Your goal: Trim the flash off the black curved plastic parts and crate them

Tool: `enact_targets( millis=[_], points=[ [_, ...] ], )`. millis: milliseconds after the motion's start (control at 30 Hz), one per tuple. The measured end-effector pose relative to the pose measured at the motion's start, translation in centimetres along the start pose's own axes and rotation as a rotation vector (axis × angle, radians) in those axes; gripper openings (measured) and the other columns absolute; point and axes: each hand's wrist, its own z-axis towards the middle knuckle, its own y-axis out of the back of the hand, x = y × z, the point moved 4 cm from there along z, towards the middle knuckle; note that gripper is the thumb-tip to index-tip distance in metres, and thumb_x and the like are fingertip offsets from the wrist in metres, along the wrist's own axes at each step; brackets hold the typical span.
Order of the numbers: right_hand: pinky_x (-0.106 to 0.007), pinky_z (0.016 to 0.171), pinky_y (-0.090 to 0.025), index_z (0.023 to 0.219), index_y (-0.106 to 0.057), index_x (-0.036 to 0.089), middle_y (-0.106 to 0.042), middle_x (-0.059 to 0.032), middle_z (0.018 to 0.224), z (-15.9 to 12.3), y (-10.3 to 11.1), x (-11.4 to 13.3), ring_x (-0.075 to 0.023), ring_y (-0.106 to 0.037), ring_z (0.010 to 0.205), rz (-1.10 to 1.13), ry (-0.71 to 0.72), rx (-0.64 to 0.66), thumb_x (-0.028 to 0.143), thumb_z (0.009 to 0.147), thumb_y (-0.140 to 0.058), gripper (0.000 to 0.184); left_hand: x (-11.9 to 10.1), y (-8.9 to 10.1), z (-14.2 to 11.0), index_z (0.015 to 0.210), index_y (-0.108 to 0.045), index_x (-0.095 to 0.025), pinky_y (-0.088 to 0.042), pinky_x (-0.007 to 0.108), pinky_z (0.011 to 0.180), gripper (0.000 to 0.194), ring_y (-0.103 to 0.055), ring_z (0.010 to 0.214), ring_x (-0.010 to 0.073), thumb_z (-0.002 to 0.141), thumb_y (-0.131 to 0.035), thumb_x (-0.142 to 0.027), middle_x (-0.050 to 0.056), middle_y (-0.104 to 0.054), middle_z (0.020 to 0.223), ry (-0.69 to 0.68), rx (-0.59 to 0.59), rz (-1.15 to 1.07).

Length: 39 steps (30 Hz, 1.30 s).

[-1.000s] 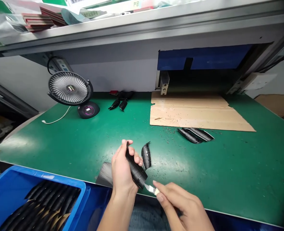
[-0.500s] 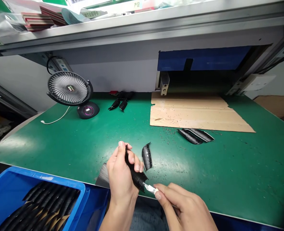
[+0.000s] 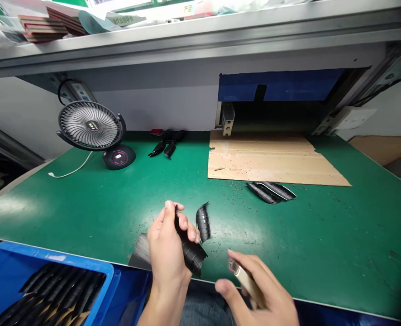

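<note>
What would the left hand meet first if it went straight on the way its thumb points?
Likely the small curved black pieces near the back wall, across the green tabletop. The height of the left hand is unclear, so it might pass above them.

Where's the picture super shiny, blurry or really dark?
Head view: whitish glare on the left of the green tabletop; head view: the right hand looks a bit blurred; head view: the opening below the blue panel is very dark inside.
</note>
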Motion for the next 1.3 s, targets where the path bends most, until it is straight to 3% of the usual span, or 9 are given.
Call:
enact_targets(
  millis=[100,200,367,633,733,933,1100,1167,1300],
  points=[
    [-0.021,0.043,-0.033,0.085,-0.069,0.017,-0.056,0.0009,0.061,0.7,-2.3,-1.1,-0.0109,-0.042,0.047,0.245,-0.38,0.214,0.046,0.079,-0.068,0.03,0.8,-0.5,-0.6,0.082,-0.055,-0.018,-0.037,0.019,0.037,0.033,-0.039,0.039,0.0079,0.081,-0.064,-0.05,-0.007,-0.04,0.054,0.037,0.064,0.039],
    [-0.022,0.045,-0.022,0.072,-0.065,0.014,-0.043,0.0047,0.052,1.7,-3.4,-1.3,-0.009,-0.029,0.048,0.272,-0.459,0.309,0.045,0.083,-0.062,0.032,2.0,-0.5,-1.4,0.098,-0.059,-0.019,-0.048,0.023,0.051,0.035,-0.055,0.055,0.0128,0.086,-0.056,-0.051,-0.001,-0.055,0.067,0.046,0.151,0.123],
    [-0.022,0.052,-0.034,0.073,-0.065,0.016,-0.058,0.001,0.063,2.5,-2.7,-1.9,-0.0135,-0.047,0.057,0.093,-0.298,0.308,0.037,0.09,-0.052,0.03,4.1,1.1,-0.5,0.124,-0.055,-0.024,-0.045,0.025,0.091,0.042,-0.055,0.112,0.0202,0.085,-0.063,-0.039,0.008,-0.06,0.118,-0.05,0.254,0.448],
    [-0.031,0.073,-0.049,0.101,-0.068,0.021,-0.07,-0.0059,0.1,7.1,6.8,-6.1,-0.0233,-0.065,0.088,-0.464,-0.081,0.053,0.039,0.092,-0.05,0.027,4.1,4.1,7.3,0.123,-0.061,-0.019,-0.045,0.045,0.089,0.045,-0.056,0.082,0.0238,0.084,-0.056,-0.043,0.01,-0.055,0.097,-0.285,0.215,1.203],
    [-0.033,0.073,-0.046,0.099,-0.067,0.02,-0.068,-0.0062,0.103,11.3,9.1,-6.9,-0.0244,-0.063,0.088,-0.58,-0.062,-0.037,0.032,0.092,-0.05,0.022,5.4,3.4,6.4,0.132,-0.054,-0.019,-0.039,0.052,0.098,0.055,-0.049,0.107,0.0314,0.084,-0.052,-0.047,0.014,-0.048,0.113,-0.33,0.286,1.294],
    [-0.038,0.082,-0.047,0.114,-0.063,0.02,-0.065,-0.0065,0.111,17.3,6.6,-7.4,-0.0232,-0.061,0.094,-0.676,-0.009,0.053,0.009,0.082,-0.059,0.034,7.9,1.2,3.9,0.139,-0.043,-0.027,-0.034,0.061,0.096,0.05,-0.028,0.127,0.0379,0.092,-0.038,-0.043,0.016,-0.035,0.137,-0.477,0.382,1.765],
    [-0.028,0.075,-0.048,0.098,-0.069,0.024,-0.069,-0.0017,0.097,14.4,6.3,-4.4,-0.019,-0.064,0.085,-0.589,0.091,0.228,-0.007,0.075,-0.047,0.045,5.5,-0.6,3.9,0.14,-0.042,-0.017,-0.029,0.065,0.098,0.058,-0.023,0.129,0.0415,0.091,-0.036,-0.048,0.021,-0.033,0.139,-0.55,0.232,1.662],
    [-0.022,0.078,-0.047,0.098,-0.069,0.028,-0.068,0.004,0.099,11.8,6.4,-1.8,-0.0142,-0.063,0.089,-0.464,0.212,0.397,-0.009,0.072,-0.045,0.051,4.4,-1.3,2.8,0.134,-0.048,-0.018,-0.025,0.06,0.105,0.058,-0.025,0.131,0.0384,0.089,-0.039,-0.053,0.019,-0.037,0.138,-0.44,0.256,1.382],
    [-0.024,0.084,-0.046,0.108,-0.067,0.026,-0.066,0.003,0.109,7.4,6.1,2.5,-0.0141,-0.06,0.099,-0.257,0.522,0.638,-0.007,0.078,-0.041,0.052,5.7,-3.1,-1.0,0.104,-0.064,-0.019,-0.042,0.045,0.095,0.041,-0.053,0.107,0.0296,0.084,-0.056,-0.054,0.012,-0.059,0.107,0.408,0.586,0.544]
  ],
)
